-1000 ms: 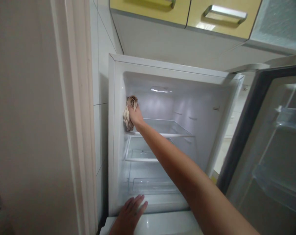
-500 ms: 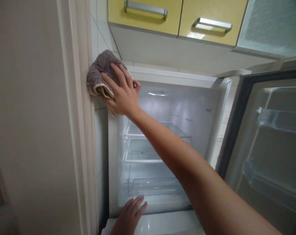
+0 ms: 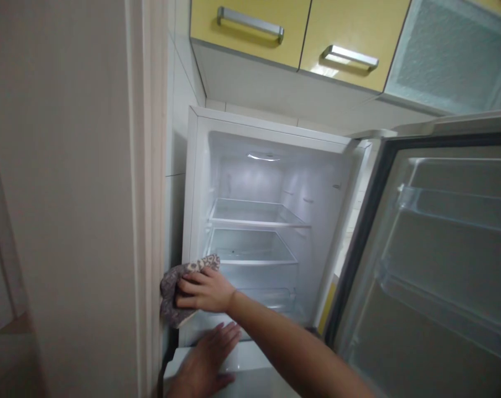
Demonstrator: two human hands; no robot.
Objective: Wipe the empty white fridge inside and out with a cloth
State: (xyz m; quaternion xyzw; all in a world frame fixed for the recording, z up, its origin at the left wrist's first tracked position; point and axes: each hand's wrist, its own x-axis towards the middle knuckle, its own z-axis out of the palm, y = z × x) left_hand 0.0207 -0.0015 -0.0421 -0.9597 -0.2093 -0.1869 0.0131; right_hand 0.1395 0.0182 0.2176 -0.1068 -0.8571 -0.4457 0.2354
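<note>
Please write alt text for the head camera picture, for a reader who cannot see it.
A right hand holds a crumpled grey-brown terry cloth at the left front edge of an open, empty white refrigerator. The left hand lies flat on the white ledge below, and the refrigerator door stands open at the right, under yellow cabinets.

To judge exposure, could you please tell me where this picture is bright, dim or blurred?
Head view: the fridge interior glows under its lamp; glare streaks one cabinet handle; the wall at left is dim; the left hand is shadowed and soft.
</note>
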